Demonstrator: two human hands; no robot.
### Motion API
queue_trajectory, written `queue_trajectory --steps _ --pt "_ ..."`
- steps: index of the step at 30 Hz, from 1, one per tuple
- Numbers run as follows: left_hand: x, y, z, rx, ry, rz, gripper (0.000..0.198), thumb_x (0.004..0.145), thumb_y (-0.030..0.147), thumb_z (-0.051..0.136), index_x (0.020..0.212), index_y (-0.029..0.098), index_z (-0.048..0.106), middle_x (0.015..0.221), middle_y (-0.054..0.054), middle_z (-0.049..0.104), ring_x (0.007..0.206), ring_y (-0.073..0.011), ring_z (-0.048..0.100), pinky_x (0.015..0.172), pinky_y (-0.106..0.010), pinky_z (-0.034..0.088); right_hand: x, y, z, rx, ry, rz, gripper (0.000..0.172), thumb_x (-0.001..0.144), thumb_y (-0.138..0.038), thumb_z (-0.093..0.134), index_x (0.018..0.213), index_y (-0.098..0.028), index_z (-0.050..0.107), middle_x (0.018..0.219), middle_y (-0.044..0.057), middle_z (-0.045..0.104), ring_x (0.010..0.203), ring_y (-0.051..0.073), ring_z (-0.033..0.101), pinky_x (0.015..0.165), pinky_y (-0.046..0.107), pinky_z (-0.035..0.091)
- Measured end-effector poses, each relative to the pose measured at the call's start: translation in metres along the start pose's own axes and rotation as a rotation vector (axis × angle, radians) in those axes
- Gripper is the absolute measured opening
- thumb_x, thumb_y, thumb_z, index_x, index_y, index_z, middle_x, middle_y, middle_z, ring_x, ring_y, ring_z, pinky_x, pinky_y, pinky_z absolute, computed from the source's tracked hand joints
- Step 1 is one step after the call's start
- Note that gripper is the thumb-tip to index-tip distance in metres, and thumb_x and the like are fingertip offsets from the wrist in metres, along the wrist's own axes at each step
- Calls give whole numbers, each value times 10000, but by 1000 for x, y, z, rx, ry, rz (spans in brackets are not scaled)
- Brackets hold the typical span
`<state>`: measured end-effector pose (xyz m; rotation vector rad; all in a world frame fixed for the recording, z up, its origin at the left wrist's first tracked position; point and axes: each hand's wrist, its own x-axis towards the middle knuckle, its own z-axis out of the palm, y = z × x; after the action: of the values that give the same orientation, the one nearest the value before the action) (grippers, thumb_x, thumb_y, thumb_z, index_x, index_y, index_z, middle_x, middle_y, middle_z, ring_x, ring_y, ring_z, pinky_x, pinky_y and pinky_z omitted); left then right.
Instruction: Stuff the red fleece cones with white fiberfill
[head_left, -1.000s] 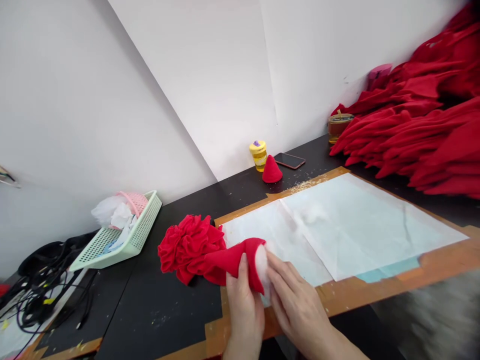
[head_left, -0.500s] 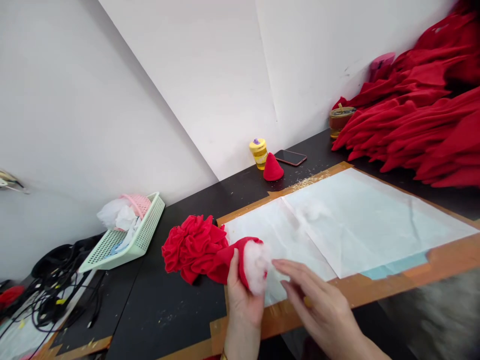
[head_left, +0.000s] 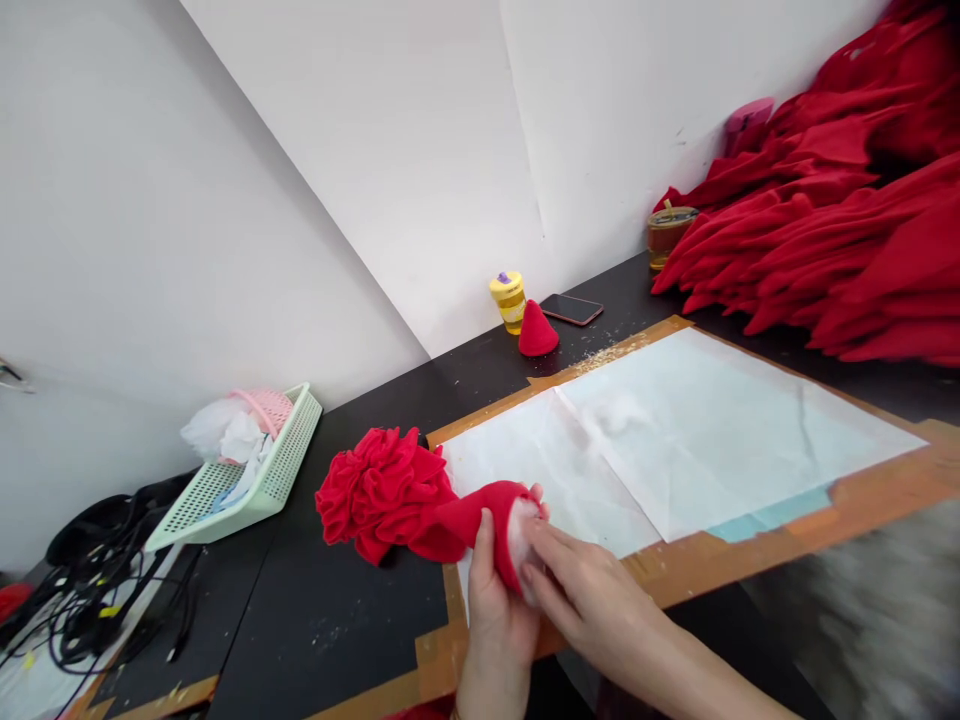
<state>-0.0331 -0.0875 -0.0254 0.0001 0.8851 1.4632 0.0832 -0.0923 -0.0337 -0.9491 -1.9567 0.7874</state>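
Note:
My left hand point(head_left: 496, 610) grips a red fleece cone point(head_left: 469, 520) near its open end, low in the middle of the view. White stuffing point(head_left: 517, 530) shows in that opening. The fingers of my right hand point(head_left: 592, 600) press against the stuffing at the mouth of the cone. The cone's narrow end lies against a ruffled red fleece bunch point(head_left: 379, 490) on the black table point(head_left: 337, 620).
White paper sheets point(head_left: 697, 430) cover a taped board. A big heap of red fleece pieces point(head_left: 832, 230) fills the right back. A small red cone point(head_left: 538, 330), yellow jar point(head_left: 508, 298), phone point(head_left: 571, 309) and amber jar point(head_left: 666, 232) stand by the wall. A green basket point(head_left: 255, 480) and cables point(head_left: 90, 600) lie left.
My right hand drew back from the cone half a second ago, leaving the stuffing bulging, and has now returned to press on the stuffing. The left hand keeps its grip.

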Motion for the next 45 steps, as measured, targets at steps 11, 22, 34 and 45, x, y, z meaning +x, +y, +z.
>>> queue_trajectory --steps 11,22,34,45 --pt "3 -11 -1 23 -59 -30 313 908 334 651 1010 62 769 1066 -185 777 1017 -270 739 962 -338 570 3 14 -3 -31 103 -1 348 971 -168 387 1216 -124 631 995 145 774 783 262 769 668 401 657" --pt "1 -11 14 73 34 93 263 872 223 705 1096 92 742 1165 -165 758 1130 -279 706 1009 -365 563 -4 32 -20 -176 223 -236 450 952 -77 437 1339 -198 631 1354 133 672 1183 259 690 929 384 633" --pt "6 2 3 56 32 29 275 840 274 731 1060 110 746 1075 -142 777 918 -298 762 836 -395 618 -7 43 -46 131 206 -61 258 993 -151 493 1135 -284 662 1147 55 722 819 157 715 604 256 596" --pt "-3 -13 13 59 25 -119 155 889 193 651 977 117 754 979 -116 789 867 -226 756 804 -308 613 19 51 -24 10 4 140 711 751 -51 544 1431 -247 475 1215 83 681 905 205 700 797 362 600"
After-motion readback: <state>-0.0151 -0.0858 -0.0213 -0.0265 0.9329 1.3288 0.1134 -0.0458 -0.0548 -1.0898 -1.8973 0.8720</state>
